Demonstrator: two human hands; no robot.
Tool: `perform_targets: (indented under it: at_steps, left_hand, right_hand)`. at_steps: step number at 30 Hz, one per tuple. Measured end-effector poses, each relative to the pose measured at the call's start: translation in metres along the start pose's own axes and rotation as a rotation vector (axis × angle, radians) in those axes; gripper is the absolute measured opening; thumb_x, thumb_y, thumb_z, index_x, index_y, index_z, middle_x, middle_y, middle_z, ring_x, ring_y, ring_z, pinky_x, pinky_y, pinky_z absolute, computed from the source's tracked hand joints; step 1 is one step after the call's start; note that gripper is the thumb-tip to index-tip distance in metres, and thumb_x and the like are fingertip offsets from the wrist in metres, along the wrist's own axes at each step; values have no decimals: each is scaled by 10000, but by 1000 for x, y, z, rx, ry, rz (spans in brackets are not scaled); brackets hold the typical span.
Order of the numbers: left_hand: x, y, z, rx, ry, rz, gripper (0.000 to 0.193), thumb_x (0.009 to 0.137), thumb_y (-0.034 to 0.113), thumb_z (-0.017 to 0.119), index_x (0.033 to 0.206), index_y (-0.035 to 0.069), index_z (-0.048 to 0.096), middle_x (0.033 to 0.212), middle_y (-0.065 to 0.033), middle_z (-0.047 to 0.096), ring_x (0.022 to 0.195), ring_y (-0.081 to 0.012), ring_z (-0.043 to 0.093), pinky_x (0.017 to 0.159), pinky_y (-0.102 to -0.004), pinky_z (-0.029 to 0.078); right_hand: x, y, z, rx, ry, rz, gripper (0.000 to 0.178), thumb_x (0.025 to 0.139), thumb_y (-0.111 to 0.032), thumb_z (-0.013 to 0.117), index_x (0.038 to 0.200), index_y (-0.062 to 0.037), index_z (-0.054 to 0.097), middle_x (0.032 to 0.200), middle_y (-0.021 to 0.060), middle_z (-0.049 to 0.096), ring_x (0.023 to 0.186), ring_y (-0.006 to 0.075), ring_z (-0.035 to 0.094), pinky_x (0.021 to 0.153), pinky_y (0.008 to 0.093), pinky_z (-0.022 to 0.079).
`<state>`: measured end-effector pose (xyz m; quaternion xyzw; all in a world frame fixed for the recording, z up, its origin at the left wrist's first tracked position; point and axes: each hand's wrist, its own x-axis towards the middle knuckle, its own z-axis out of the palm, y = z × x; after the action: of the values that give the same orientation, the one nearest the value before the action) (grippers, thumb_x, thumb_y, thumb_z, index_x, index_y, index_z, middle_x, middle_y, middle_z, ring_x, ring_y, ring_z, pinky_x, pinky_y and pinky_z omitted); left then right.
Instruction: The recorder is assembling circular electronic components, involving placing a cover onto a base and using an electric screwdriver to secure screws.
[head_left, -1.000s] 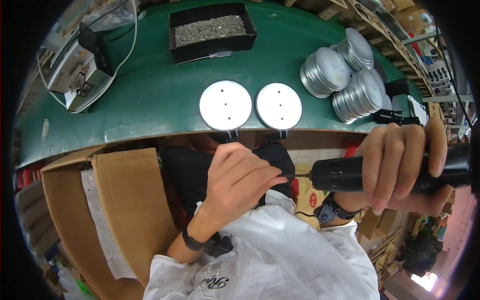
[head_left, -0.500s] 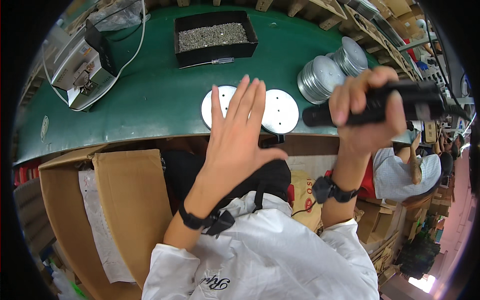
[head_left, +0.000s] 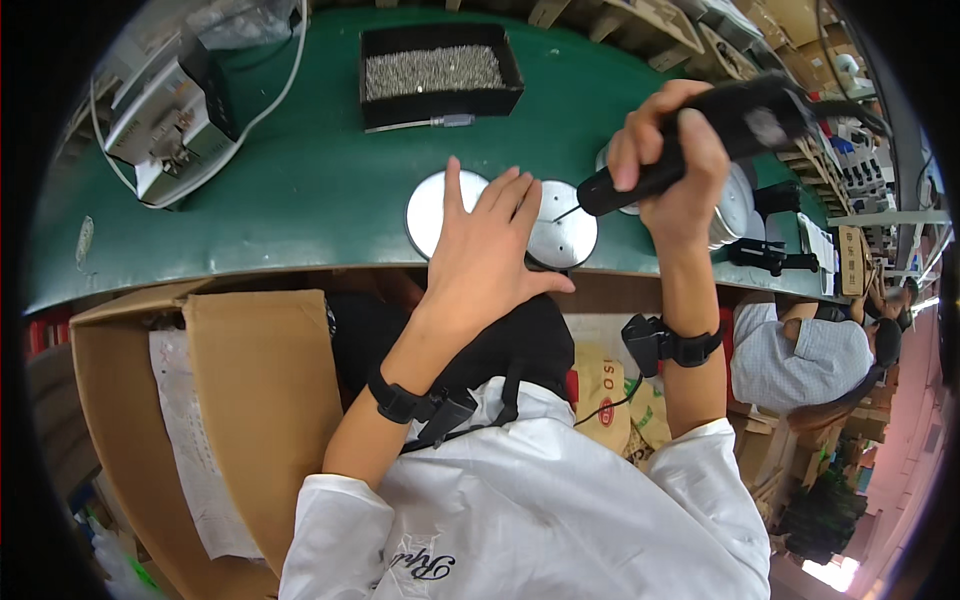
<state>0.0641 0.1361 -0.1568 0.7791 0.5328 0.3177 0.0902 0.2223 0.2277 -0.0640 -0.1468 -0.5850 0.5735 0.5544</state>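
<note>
Two round, silvery metal discs lie side by side near the green bench's front edge: the left disc (head_left: 428, 215) and the right disc (head_left: 570, 240), which has small dark holes. Spread over both is my left hand (head_left: 478, 250), palm down with fingers apart, resting on or just above them. My right hand (head_left: 672, 160) is wrapped round a black electric screwdriver (head_left: 745, 125), tilted so that its thin bit points down left. The bit's tip meets the right disc near its middle; whether it sits in a hole or on a screw is too small to tell.
Behind the discs stands a black box (head_left: 450, 108) of small metal pieces, with a clear-handled screwdriver (head_left: 455, 121) before it. Stacked discs (head_left: 735, 205) are partly hidden by my right hand. A carton (head_left: 265, 380) stands lower left; another person (head_left: 800, 350) sits at right.
My right hand has swung the electric screwdriver left and up, bringing its bit down onto the right disc. My left hand has shifted slightly lower, its fingers bent a little more.
</note>
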Motion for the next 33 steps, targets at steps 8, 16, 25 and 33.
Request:
perform_targets:
  at_steps: [8, 16, 25, 33]
  left_hand:
    - [-1, 16, -8, 37, 11, -11, 975, 619, 544, 834, 1338, -44, 538, 1356, -171, 553, 1355, -273, 454, 1184, -628, 127]
    - [1, 7, 5, 18, 51, 24, 990, 600, 555, 835, 1315, -65, 544, 1298, -162, 582, 1343, -277, 467, 1188, -633, 89]
    - [-6, -2, 15, -3, 49, 26, 970, 602, 560, 828, 1288, -73, 566, 1285, -153, 589, 1313, -269, 492, 1179, -641, 127]
    - [-9, -3, 8, 55, 74, 40, 957, 614, 569, 813, 1307, -43, 566, 1322, -143, 570, 1319, -275, 483, 1166, -640, 169]
  right_hand:
    - [7, -20, 0, -48, 59, 16, 224, 953, -166, 557, 1059, 31, 565, 643, 91, 543, 457, 220, 569, 452, 334, 477]
    - [6, -31, -14, -97, -32, -2, 353, 965, -369, 479, 1108, -59, 570, 690, 45, 507, 521, 190, 536, 546, 343, 423]
    - [0, -7, -20, -149, 2, 46, 359, 963, -356, 468, 1115, -47, 567, 698, 59, 506, 521, 196, 532, 534, 341, 426]
    - [-9, 6, -6, -160, -78, -33, 293, 953, -314, 573, 1053, -42, 531, 710, 88, 564, 515, 188, 567, 510, 302, 463]
